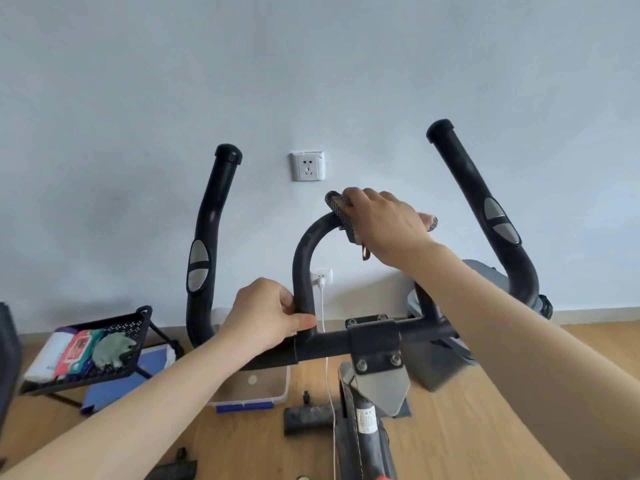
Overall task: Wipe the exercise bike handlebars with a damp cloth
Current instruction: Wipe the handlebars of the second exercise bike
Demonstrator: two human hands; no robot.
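Hands on handlebars | cloth atop | basket left

Black handlebars with silver pads, grey speckled cloth, pale blue wall, tan wood-grain floor

**Inspector:** Report clearance around the centre loop.

**Operator:** I see open air inside the loop, crossed only by a white cable hanging from the lower socket. My right hand and the cloth occupy the crown; my left hand blocks the loop's left foot.

**Inspector:** Flanks?

**Operator:** Wide gaps on both sides, bounded by the left horn and right horn. Above the loop, bare wall. The crossbar clamp obstructs passage below centre.

**Inspector:** Floor level?

**Operator:** Cluttered left: mesh tray, plastic box. Right floor is open.
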